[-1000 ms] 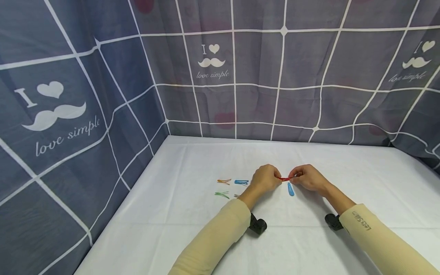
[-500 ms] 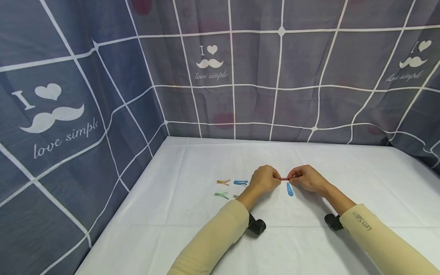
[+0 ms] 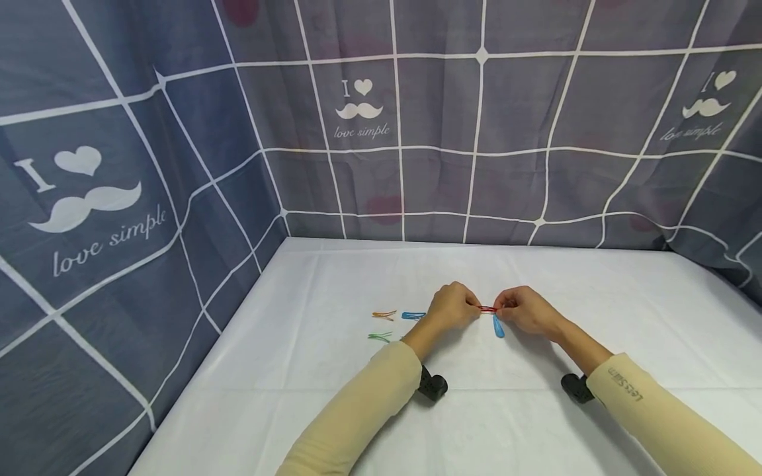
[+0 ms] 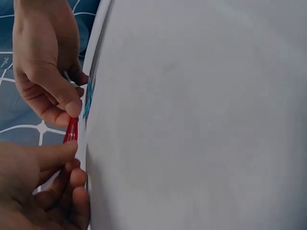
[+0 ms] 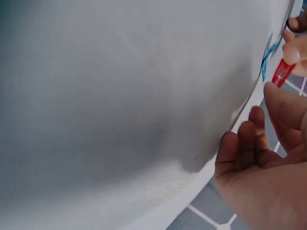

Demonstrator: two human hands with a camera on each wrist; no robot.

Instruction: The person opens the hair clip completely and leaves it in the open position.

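Red snap hair clip (image 3: pixel 488 309): one, off to the right of the sorted-looking group, stretched between both hands, just in front of the fingertips. Left hand (image 3: pixel 454 307): pinching the clip's left end between thumb and fingers. Right hand (image 3: pixel 526 311): pinching its right end, the remaining fingers curled, as the right wrist view shows.

Recent change: slight. The hands sit a little further left against the clips than a second ago, the gap between them about the same; a brownish clip end that showed beside the left wrist is now covered by it. The red clip shows two parallel strands between the fingers, more distinctly than before. Significance, as judged: the red clip is being worked in mid-grip and is not yet set down; whether it is snapped closed cannot be told.

Lone blue snap clip (image 3: pixel 499 326): one, tilted, just below the right fingertips; contact with them cannot be told.

Group at left: orange clip (image 3: pixel 382 315), splayed; blue clip (image 3: pixel 412 315), beside it to the right, partly behind the left hand; green clip (image 3: pixel 378 337), splayed, nearer the wearer.

Support: tabletop (image 3: pixel 297 370), white-covered. Backdrop: grey-blue printed curtain (image 3: pixel 440 178). Accessories: black wrist camera (image 3: pixel 433 387), under the left cuff; another at the right.
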